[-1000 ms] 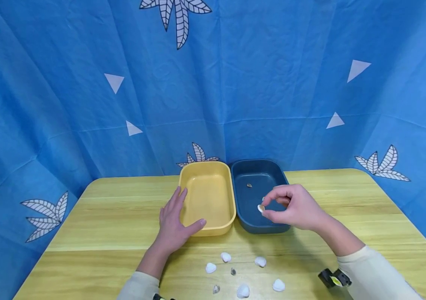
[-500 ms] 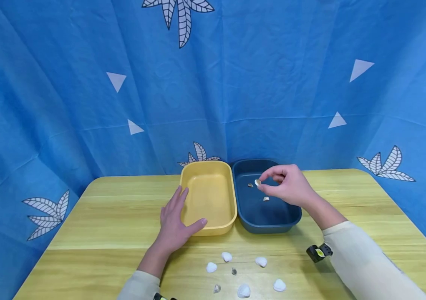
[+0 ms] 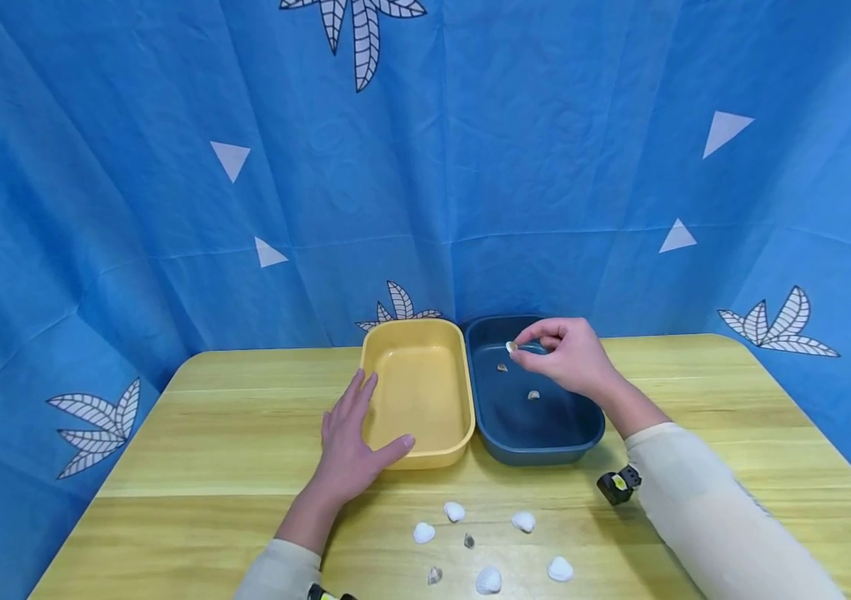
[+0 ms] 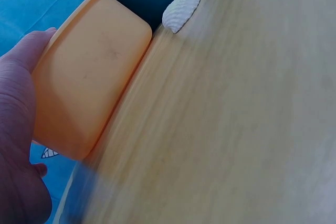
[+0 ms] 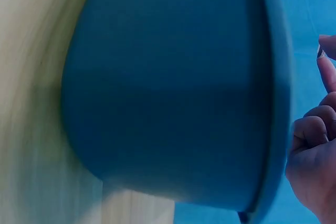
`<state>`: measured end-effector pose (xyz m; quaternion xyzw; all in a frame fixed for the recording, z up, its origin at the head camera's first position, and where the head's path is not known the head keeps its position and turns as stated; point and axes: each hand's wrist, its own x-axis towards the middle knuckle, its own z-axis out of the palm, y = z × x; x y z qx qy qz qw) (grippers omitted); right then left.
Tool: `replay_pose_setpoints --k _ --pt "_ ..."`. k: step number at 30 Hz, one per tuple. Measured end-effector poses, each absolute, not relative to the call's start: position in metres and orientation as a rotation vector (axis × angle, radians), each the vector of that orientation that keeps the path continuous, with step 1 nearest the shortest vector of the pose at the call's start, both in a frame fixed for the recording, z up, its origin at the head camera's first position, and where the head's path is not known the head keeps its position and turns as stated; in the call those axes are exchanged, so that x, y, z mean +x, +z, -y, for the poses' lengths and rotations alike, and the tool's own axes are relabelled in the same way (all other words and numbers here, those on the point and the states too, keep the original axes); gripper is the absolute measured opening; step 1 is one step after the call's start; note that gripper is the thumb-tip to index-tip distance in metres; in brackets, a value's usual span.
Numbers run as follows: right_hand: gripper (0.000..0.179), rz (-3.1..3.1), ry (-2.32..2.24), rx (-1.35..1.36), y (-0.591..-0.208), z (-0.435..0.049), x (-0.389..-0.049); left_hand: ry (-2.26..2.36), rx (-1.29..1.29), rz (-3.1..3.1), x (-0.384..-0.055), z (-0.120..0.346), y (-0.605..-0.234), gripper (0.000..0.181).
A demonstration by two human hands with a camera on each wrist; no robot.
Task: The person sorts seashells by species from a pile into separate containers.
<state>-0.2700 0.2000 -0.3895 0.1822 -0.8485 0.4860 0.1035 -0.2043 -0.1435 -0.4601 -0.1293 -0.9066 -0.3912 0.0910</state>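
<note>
In the head view my right hand (image 3: 573, 358) pinches a small seashell (image 3: 511, 347) between thumb and forefinger, over the far part of the dark blue tray (image 3: 538, 457). Two small brownish shells (image 3: 533, 395) lie apart on that tray's floor. My left hand (image 3: 353, 442) rests with spread fingers against the left side and near corner of the yellow tray (image 3: 433, 460). The left wrist view shows the thumb at that tray's rim. The right wrist view shows mostly the blue tray's outer wall (image 5: 173, 87), with curled fingers at the right edge.
Several white shells (image 3: 488, 580) and two small grey shells (image 3: 468, 541) lie on the wooden table (image 3: 207, 467) in front of the trays. The trays stand side by side near the table's back edge. A blue curtain (image 3: 545, 150) hangs behind.
My right hand has moved away and slightly left over the blue tray, still pinching the shell, uncovering the tray's near right part. The left hand has stayed in place.
</note>
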Motion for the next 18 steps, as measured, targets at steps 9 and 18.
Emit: replay_pose_setpoints --k 9,18 --pt "0.015 2.488 1.483 0.48 -0.399 -0.199 -0.28 -1.173 -0.391 2.697 -0.205 0.144 -0.463 0.102" --pt "0.016 2.514 1.46 0.446 -0.408 -0.198 -0.285 -1.177 -0.389 2.7 -0.205 0.144 -0.462 0.101"
